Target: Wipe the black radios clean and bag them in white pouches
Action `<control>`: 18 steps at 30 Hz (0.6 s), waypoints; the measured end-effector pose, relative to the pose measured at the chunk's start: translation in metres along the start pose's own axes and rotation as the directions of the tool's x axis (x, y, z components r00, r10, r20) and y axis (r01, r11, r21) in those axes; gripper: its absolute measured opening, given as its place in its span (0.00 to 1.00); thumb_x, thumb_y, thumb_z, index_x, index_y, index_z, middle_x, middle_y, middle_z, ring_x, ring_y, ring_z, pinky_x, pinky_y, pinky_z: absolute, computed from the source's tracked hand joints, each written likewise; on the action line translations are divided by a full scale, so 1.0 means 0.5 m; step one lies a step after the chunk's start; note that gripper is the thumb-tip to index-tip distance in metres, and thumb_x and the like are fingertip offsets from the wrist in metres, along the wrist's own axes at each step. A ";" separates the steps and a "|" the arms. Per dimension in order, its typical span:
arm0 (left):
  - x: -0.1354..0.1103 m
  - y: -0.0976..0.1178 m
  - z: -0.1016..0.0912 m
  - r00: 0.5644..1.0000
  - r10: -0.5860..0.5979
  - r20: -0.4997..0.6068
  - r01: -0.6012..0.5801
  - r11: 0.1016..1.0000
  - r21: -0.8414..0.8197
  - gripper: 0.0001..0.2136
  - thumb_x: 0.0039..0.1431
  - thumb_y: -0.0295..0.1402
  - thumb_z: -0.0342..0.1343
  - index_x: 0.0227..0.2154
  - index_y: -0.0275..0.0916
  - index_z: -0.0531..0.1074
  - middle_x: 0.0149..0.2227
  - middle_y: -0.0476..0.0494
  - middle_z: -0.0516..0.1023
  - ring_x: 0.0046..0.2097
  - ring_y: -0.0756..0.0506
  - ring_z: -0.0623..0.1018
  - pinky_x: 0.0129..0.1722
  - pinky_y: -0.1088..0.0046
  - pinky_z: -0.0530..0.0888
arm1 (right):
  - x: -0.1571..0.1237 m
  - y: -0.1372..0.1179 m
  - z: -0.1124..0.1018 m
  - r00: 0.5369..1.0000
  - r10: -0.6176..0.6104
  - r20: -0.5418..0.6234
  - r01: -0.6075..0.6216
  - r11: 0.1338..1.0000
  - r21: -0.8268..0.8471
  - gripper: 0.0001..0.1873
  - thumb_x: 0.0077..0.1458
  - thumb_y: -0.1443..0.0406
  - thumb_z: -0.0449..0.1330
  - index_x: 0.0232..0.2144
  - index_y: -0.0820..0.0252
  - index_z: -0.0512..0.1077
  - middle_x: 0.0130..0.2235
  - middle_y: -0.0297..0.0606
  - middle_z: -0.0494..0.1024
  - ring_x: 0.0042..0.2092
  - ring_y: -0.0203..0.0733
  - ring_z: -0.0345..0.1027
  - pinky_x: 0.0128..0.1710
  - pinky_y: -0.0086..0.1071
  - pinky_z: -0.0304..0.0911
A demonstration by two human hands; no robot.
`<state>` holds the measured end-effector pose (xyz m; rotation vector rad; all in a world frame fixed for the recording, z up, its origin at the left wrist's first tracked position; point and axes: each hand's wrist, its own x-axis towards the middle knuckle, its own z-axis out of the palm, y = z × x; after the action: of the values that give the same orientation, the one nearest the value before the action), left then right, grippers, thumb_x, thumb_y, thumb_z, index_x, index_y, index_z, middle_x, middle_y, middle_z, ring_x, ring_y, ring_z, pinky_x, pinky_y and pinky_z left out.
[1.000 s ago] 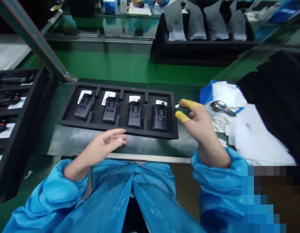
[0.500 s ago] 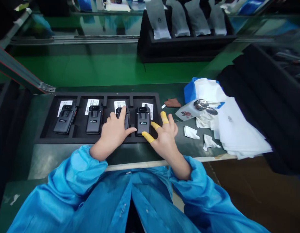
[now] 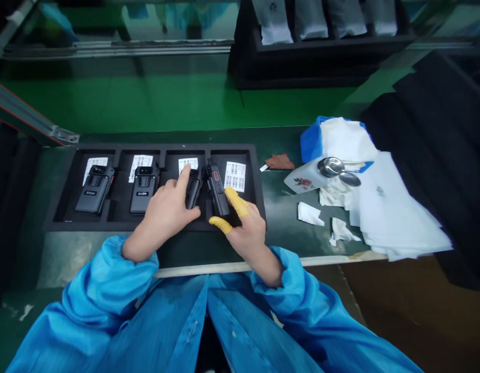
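Observation:
A black foam tray (image 3: pixel 61 221) with four pockets lies in front of me, each with a small black device and a white label. My left hand (image 3: pixel 168 207) is closed around the third device (image 3: pixel 194 187), tilting it up. My right hand (image 3: pixel 243 228), with yellow finger cots on thumb and forefinger, grips the fourth device (image 3: pixel 217 187), which stands on its edge in its pocket, its label (image 3: pixel 235 176) laid bare. The first device (image 3: pixel 93 189) and the second device (image 3: pixel 143 187) lie flat in their pockets.
To the right lie a stack of white cloths (image 3: pixel 395 212), a white dispenser bottle with a metal top (image 3: pixel 321 173), paper scraps (image 3: pixel 310 213) and a brown scrap (image 3: pixel 279 162). Black foam (image 3: pixel 438 134) rises at the far right. A black tray of grey pouches (image 3: pixel 318 57) stands behind the green belt.
Both hands came from the table edge onto the tray. The left hand took hold of the third device and the right hand tipped the fourth device up on its edge.

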<state>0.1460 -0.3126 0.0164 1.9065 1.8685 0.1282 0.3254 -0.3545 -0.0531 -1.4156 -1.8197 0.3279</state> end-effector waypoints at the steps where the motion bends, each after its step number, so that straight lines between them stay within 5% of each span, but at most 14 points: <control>1: 0.004 -0.009 -0.005 0.999 -0.033 0.004 0.033 0.986 -0.161 0.46 0.45 0.36 0.63 0.66 0.43 0.46 0.48 0.35 0.73 0.47 0.33 0.75 0.48 0.57 0.70 | -0.003 0.001 0.002 1.000 -0.008 -0.026 0.008 1.000 -0.007 0.33 0.51 0.48 0.61 0.56 0.55 0.68 0.47 0.42 0.80 0.46 0.46 0.74 0.49 0.39 0.69; 3: 0.009 -0.028 -0.013 0.994 -0.093 0.051 0.106 0.836 -0.538 0.46 0.42 0.36 0.64 0.65 0.40 0.50 0.46 0.38 0.74 0.42 0.39 0.77 0.44 0.61 0.72 | -0.006 0.004 0.006 0.998 -0.022 -0.067 0.020 1.000 -0.024 0.39 0.51 0.46 0.60 0.60 0.56 0.62 0.45 0.41 0.80 0.44 0.46 0.75 0.47 0.40 0.70; 5: 0.010 -0.042 -0.015 0.986 -0.075 0.149 0.165 0.548 -0.820 0.44 0.38 0.36 0.65 0.62 0.36 0.56 0.42 0.41 0.76 0.37 0.44 0.77 0.39 0.66 0.72 | -0.007 0.006 0.009 0.994 -0.045 -0.097 0.040 0.998 -0.044 0.42 0.51 0.46 0.60 0.63 0.57 0.58 0.45 0.41 0.80 0.44 0.46 0.75 0.46 0.40 0.71; 8: 0.003 -0.047 -0.005 0.961 0.100 0.256 0.227 0.236 -0.945 0.36 0.35 0.35 0.67 0.52 0.34 0.67 0.36 0.43 0.78 0.36 0.44 0.77 0.36 0.69 0.72 | -0.007 0.008 0.011 0.991 -0.070 -0.113 0.062 0.996 -0.068 0.41 0.51 0.48 0.60 0.63 0.56 0.57 0.47 0.41 0.80 0.44 0.47 0.75 0.45 0.40 0.72; 12: -0.007 -0.040 0.019 0.967 0.153 0.202 0.173 0.183 -0.968 0.29 0.33 0.32 0.69 0.44 0.36 0.72 0.39 0.42 0.79 0.43 0.41 0.78 0.44 0.67 0.73 | -0.007 0.008 0.012 0.988 -0.102 -0.118 0.095 0.993 -0.066 0.38 0.52 0.50 0.61 0.62 0.56 0.60 0.48 0.41 0.79 0.44 0.46 0.75 0.46 0.40 0.72; 18: -0.010 -0.041 0.040 0.992 0.104 0.064 0.041 0.209 -0.977 0.47 0.31 0.30 0.71 0.59 0.37 0.59 0.47 0.39 0.75 0.51 0.38 0.74 0.52 0.59 0.71 | 0.000 0.003 0.004 0.997 -0.038 -0.065 0.040 0.999 0.029 0.38 0.53 0.52 0.62 0.62 0.55 0.57 0.48 0.40 0.79 0.46 0.46 0.75 0.48 0.41 0.71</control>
<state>0.1344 -0.3235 -0.0079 0.9263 1.0663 0.9711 0.3251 -0.3534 -0.0556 -1.3524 -1.7810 0.2860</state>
